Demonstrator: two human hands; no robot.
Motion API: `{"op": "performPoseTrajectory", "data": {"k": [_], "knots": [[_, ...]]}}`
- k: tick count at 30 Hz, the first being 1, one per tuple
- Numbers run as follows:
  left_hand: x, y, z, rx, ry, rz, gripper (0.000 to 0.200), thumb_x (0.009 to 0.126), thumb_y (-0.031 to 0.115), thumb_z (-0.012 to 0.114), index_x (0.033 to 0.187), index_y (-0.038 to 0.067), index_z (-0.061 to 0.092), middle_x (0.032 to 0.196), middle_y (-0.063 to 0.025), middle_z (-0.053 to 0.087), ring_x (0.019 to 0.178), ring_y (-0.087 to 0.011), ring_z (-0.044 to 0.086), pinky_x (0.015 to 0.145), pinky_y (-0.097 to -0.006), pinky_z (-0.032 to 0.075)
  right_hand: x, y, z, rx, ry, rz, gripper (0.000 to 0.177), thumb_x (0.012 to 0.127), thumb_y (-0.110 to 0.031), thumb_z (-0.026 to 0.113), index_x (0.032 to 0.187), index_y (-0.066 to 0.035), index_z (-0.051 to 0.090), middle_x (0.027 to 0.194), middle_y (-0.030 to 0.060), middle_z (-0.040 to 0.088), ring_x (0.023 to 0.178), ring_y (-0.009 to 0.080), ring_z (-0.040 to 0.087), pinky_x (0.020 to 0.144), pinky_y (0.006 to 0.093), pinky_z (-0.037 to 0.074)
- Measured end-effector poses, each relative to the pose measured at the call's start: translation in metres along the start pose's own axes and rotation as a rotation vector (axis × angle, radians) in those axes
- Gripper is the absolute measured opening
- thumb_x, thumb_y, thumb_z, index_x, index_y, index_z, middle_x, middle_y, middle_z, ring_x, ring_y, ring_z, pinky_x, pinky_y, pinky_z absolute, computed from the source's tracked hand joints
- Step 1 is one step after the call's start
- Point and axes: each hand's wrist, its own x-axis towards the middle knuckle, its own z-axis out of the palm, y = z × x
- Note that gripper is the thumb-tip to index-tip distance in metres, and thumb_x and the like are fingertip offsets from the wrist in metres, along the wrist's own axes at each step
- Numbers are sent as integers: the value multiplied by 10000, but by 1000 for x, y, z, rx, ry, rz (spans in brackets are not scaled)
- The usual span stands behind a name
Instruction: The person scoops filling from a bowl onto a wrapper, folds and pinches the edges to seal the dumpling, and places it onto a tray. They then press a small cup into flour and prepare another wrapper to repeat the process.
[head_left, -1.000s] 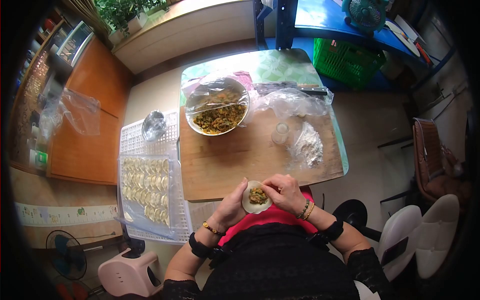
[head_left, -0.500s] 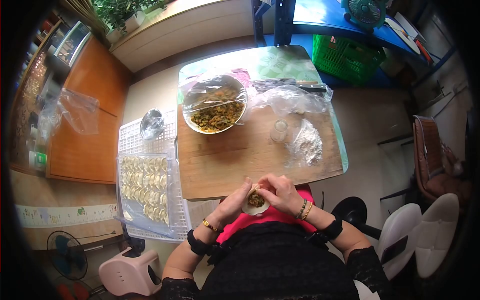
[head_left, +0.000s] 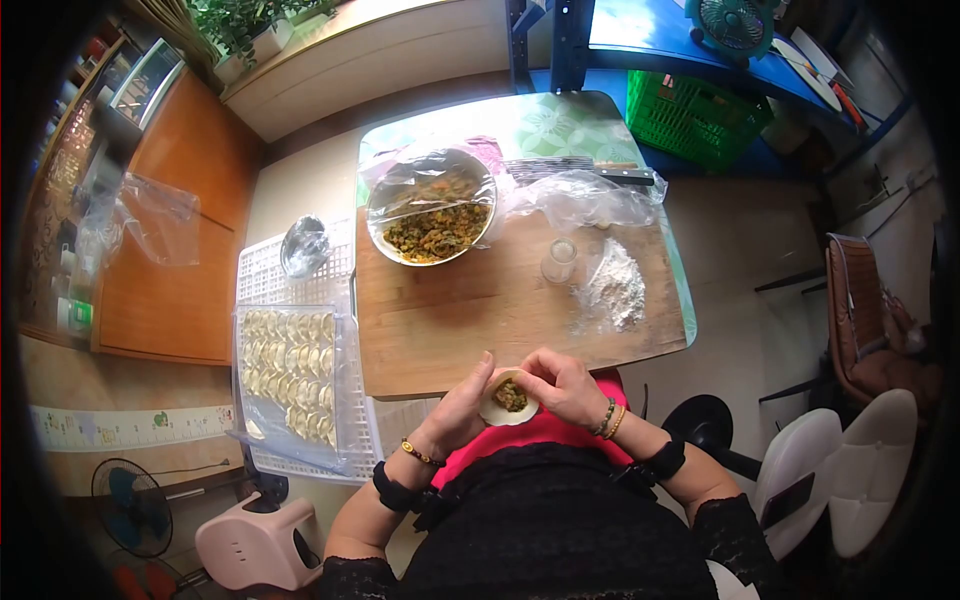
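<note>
Between my two hands is a round dumpling wrapper point(head_left: 505, 414) with a mound of chopped filling point(head_left: 511, 396) at its middle. My left hand point(head_left: 464, 405) supports the wrapper from the left, thumb pointing up. On the other side, my right hand point(head_left: 564, 390) pinches the wrapper's upper right edge. A bowl of filling point(head_left: 432, 240), half covered by clear plastic film, stands on the wooden board point(head_left: 450, 330) beyond my hands. Right of the bowl are a small glass jar point(head_left: 559, 262) and a heap of flour point(head_left: 616, 286).
On the left, a tray of shaped dumplings point(head_left: 290, 375) rests on a white plastic rack point(head_left: 262, 260), with a metal bowl point(head_left: 305, 248) behind it. A knife point(head_left: 625, 176) and a clear plastic bag point(head_left: 575, 198) lie at the board's far edge. White chairs point(head_left: 800, 470) stand at right.
The wrapper has opened out flatter, and more of its filling shows. My right hand has shifted slightly along the edge; the left stays nearly in place.
</note>
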Motion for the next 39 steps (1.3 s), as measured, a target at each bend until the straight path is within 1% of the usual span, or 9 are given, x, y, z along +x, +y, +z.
{"op": "performPoseTrajectory", "data": {"k": [3,5,11,18,20,31,34,36,39], "knots": [[0,-1,3,-28,-17,-17,665,1025,523,225,1346,-15,445,1252,-121,571,1144,-205,568,1020,-365,445,-1,0,0,-107,61,-72,203,901,-207,637,841,-14,618,714,118,654,630,209,641,595,334,496],[0,0,7,-32,-19,-15,661,1026,522,225,1344,-13,446,1261,-121,569,1149,-204,567,1024,-362,442,0,1,-3,-374,145,-339,181,895,-198,617,820,-34,636,715,131,649,646,276,639,641,370,475],[1,-2,6,-12,-5,-13,660,1026,520,224,1340,-15,448,1284,-125,562,1165,-207,562,1029,-360,439,0,3,-3,-517,156,-425,132,899,-167,585,839,-71,653,716,101,642,681,286,625,686,379,412],[4,-4,1,-52,-9,-10,656,1027,516,228,1314,-25,463,1264,-131,570,1159,-216,565,1024,-361,444,0,-5,-3,-437,209,-394,159,898,-199,605,882,-52,663,756,117,646,685,298,625,660,380,448],[6,-6,-1,-52,-19,-11,653,1028,515,228,1315,-25,461,1253,-129,574,1155,-218,567,1022,-362,446,-1,-10,-4,-339,128,-253,172,885,-196,629,904,-30,667,777,144,649,700,302,638,643,375,486],[1,-2,-2,-32,-19,36,655,1020,535,206,1405,34,379,1328,-91,522,1202,-195,537,1016,-394,453,0,-3,-1,-272,89,-281,139,877,-132,642,921,-5,673,830,151,679,719,254,668,646,337,515],[2,-3,-1,46,31,32,680,1009,563,197,1404,41,382,1311,-83,531,1179,-186,548,979,-371,482,1,-3,0,-334,48,-315,125,872,-126,640,922,-15,669,842,149,676,731,272,665,653,346,516],[4,-4,1,132,103,21,635,1002,579,204,1337,103,457,1169,-46,576,1048,-149,597,848,-339,555,3,-1,0,-380,17,-341,119,868,-124,639,925,-23,666,849,147,675,739,286,663,656,356,516],[7,-6,-3,257,58,20,702,980,625,200,1290,77,511,1088,-52,594,958,-149,619,782,-327,574,5,1,0,-486,7,-487,128,869,-170,620,919,-57,651,814,134,661,751,318,647,663,399,511]]}}
